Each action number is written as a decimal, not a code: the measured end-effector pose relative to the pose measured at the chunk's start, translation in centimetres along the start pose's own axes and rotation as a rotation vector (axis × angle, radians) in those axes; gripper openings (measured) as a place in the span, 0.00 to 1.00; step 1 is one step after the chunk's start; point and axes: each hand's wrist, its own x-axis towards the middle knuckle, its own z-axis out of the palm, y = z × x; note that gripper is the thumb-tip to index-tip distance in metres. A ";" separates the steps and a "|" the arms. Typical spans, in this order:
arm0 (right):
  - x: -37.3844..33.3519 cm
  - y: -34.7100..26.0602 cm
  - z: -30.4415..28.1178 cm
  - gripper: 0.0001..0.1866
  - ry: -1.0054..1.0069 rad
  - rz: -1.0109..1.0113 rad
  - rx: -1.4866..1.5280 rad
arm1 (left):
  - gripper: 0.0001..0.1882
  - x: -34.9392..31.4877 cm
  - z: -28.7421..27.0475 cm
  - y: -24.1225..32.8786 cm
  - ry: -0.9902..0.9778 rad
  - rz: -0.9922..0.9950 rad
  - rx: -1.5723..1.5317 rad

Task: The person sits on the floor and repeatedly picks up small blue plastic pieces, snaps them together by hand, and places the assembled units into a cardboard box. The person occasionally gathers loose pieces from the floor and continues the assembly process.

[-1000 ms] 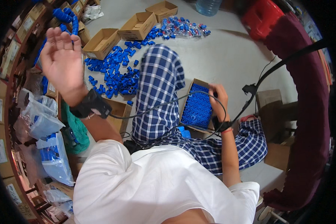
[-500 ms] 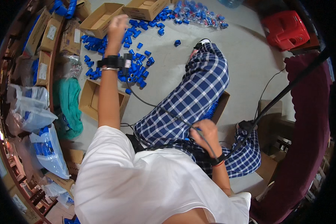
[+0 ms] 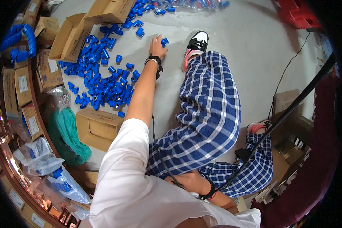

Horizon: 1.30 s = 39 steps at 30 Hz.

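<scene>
My left arm stretches forward over the grey floor. My left hand (image 3: 156, 48) is closed around a blue pipe fitting (image 3: 164, 42), a short way left of a black and white shoe. Left of that arm lies a wide heap of blue pipe fittings (image 3: 114, 89), loose on the floor. My right hand (image 3: 192, 181) rests low in my lap against the checked trousers, by a thin black cable (image 3: 161, 161). Its fingers are mostly hidden, so what they hold, if anything, does not show.
Two open cardboard boxes (image 3: 67, 38) stand beyond the heap, and another open box (image 3: 98, 133) sits nearer. Shelving with cartons and plastic bags (image 3: 70, 186) lines the left. A green bag (image 3: 66, 136) lies beside it. A red plastic object (image 3: 295, 13) stands far right.
My left hand has moved right, from above the far boxes to the lone blue fitting near the shoe. My right hand has drawn back lower into my lap. The view has shifted.
</scene>
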 end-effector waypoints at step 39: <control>-5.0 -4.7 -7.8 0.11 0.626 -0.178 -0.324 | 0.18 -21.8 -32.5 24.6 -0.804 0.165 -1.866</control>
